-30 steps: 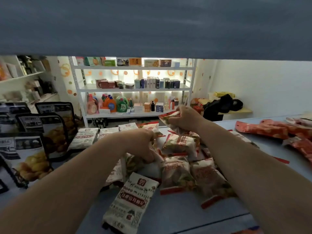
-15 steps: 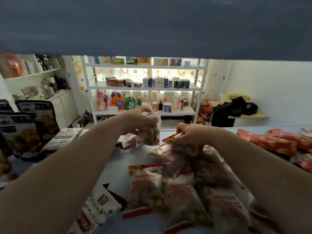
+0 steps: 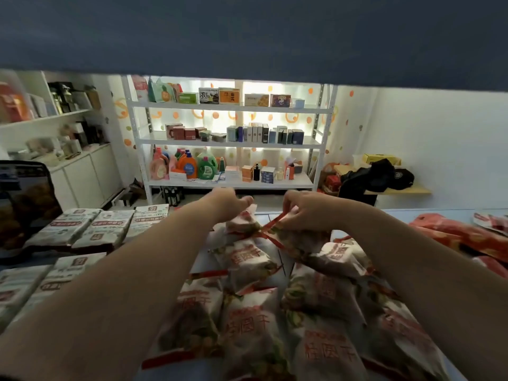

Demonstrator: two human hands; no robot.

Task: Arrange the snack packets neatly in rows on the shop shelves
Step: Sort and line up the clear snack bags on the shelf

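Note:
A heap of white snack packets with red print and red edges (image 3: 255, 312) covers the pale blue shelf board (image 3: 203, 259) in front of me. My left hand (image 3: 228, 204) pinches the top of one packet (image 3: 243, 221) at the far end of the heap. My right hand (image 3: 305, 210) grips the red edge of a neighbouring packet (image 3: 286, 232). Both hands are at the back of the heap, close together.
White flat packets with dark edges (image 3: 90, 226) lie in rows to the left. A dark pouch (image 3: 24, 199) stands at far left. Red packets (image 3: 461, 235) lie at the right. A dark board (image 3: 247, 34) hangs overhead. A white rack with bottles and boxes (image 3: 231, 144) stands behind.
My view has shifted forward over the heap. Both hands have moved to the far end of the heap and lowered their packets onto it, side by side.

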